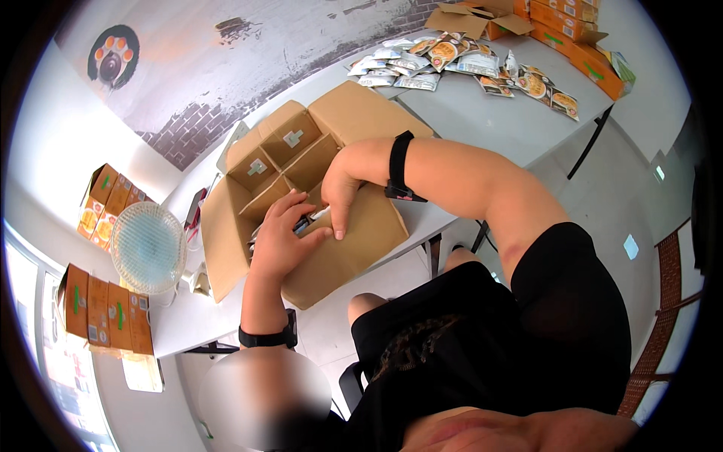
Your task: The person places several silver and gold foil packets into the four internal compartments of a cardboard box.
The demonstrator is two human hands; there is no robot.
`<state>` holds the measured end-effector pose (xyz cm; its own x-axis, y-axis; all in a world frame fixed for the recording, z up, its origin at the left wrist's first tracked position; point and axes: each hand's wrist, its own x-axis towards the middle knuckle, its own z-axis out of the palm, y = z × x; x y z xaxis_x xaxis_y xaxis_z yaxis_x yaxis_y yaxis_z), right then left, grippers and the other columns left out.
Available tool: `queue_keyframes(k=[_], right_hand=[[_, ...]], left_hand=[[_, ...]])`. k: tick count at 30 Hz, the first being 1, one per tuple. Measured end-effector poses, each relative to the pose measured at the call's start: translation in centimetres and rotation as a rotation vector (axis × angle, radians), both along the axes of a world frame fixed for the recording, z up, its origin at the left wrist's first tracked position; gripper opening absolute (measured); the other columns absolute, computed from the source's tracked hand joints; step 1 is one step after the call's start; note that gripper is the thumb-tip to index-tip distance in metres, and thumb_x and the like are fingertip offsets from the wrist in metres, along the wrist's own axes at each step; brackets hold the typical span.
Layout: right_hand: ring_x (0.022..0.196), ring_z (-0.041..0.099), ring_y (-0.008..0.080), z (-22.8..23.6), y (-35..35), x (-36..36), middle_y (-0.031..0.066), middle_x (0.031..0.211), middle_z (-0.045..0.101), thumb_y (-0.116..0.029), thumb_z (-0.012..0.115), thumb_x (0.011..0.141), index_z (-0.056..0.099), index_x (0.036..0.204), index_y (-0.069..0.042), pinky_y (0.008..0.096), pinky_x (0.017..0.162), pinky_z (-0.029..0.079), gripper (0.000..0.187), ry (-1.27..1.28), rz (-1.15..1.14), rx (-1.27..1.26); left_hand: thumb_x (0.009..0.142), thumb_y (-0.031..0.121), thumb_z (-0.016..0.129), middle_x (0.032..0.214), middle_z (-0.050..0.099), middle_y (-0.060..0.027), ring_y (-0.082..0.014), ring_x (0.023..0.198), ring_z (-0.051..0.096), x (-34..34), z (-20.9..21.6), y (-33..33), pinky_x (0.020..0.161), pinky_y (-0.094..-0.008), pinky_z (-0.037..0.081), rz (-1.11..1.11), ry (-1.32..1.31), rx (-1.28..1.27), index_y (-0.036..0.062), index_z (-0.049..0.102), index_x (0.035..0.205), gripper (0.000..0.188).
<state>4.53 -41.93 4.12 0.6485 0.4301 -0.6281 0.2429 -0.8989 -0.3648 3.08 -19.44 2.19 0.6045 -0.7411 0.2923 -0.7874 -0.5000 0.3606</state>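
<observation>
An open cardboard box (343, 260) with inner dividers stands on the table before me, its flaps folded outward. My left hand (280, 239) is over the near left compartment, thumb and fingers apart, with nothing visibly gripped. Packets show only in part beneath and beside it. My right hand (343, 187) reaches over the box's right side. Its thumb points down by the near flap, while its other fingers are hidden inside the box. The two far compartments hold no packets that I can see; small pale labels mark the far wall.
Pouches (399, 64) lie piled on the far table (482, 113), with more pouches (538, 84) to their right. Orange cartons (584, 64) and an open brown carton (482, 19) are behind them. A round fan (148, 247) stands left, between orange boxes (105, 309).
</observation>
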Motion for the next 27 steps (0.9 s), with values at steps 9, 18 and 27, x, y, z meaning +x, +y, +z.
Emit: queue_keyframes(k=[9, 18, 27], right_hand=[[0.122, 0.065, 0.0356, 1.0, 0.0, -2.9, 0.0187, 0.133, 0.068, -0.069, 0.08, 0.072, 0.064, 0.139, -0.004, 0.0467, 0.102, 0.051, 0.095, -0.256, 0.046, -0.023], [0.106, 0.069, 0.0366, 1.2, -0.8, -7.8, 0.0145, 0.113, 0.073, -0.054, 0.071, 0.086, 0.068, 0.121, 0.0, 0.0468, 0.09, 0.054, 0.064, -0.572, 0.064, 0.12], [0.1, 0.07, 0.0315, -1.0, -16.3, -11.6, 0.0102, 0.109, 0.074, -0.021, 0.069, 0.093, 0.074, 0.103, -0.007, 0.0433, 0.087, 0.056, 0.018, -1.441, -0.102, 0.204]], left_hand=[[0.074, 0.03, 0.089, 0.143, 0.062, -0.0129, -0.0322, 0.138, 0.054, 0.3, -0.4, 0.1, 0.112, -0.0429, 0.046, -0.006, -0.004, -0.031, 0.0072, 0.075, 0.118, 0.052], [0.073, 0.027, 0.089, 0.14, 0.063, -0.0132, -0.0331, 0.138, 0.053, 0.3, -0.5, 0.3, 0.112, -0.0439, 0.047, -0.031, -0.048, -0.034, 0.0068, 0.075, 0.117, 0.05], [0.074, 0.027, 0.089, 0.14, 0.063, -0.0142, -0.0338, 0.139, 0.053, -0.1, -0.8, 0.3, 0.112, -0.0445, 0.046, -0.025, -0.083, -0.035, 0.005, 0.075, 0.116, 0.049]])
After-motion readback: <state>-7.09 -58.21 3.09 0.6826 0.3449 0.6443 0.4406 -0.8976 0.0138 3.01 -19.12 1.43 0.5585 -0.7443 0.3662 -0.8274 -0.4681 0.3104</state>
